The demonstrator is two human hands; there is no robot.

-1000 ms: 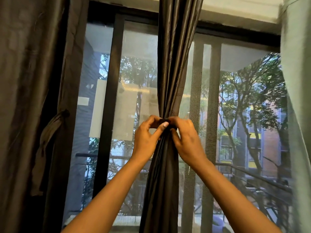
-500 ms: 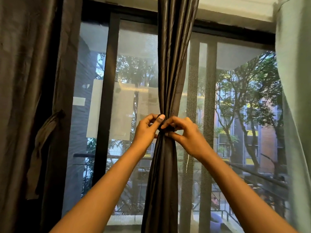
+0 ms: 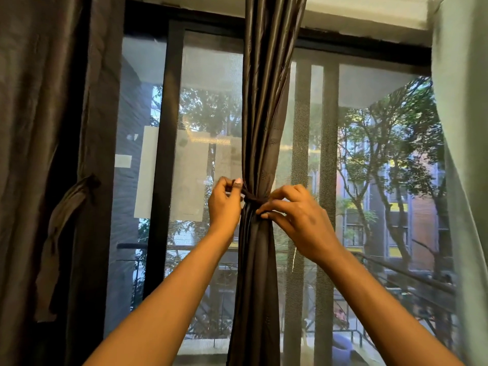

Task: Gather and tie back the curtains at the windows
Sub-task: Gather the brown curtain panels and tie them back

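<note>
A dark brown curtain (image 3: pixel 266 114) hangs gathered into a narrow column in the middle of the window. A dark tie band (image 3: pixel 250 199) wraps around it at hand height. My left hand (image 3: pixel 224 204) pinches one end of the band at the curtain's left side. My right hand (image 3: pixel 295 215) pinches the other end at the right side, fingers curled. The band's ends are mostly hidden by my fingers.
Another brown curtain (image 3: pixel 39 154) hangs at the left with a loose tie strap (image 3: pixel 66 207) dangling from it. A pale green curtain (image 3: pixel 464 128) hangs at the right. Behind is the dark window frame (image 3: pixel 169 128) with mesh screen, a balcony railing and trees.
My hands have moved apart, the left to the left and the right to the right, drawing the band's ends outward around the gathered curtain.
</note>
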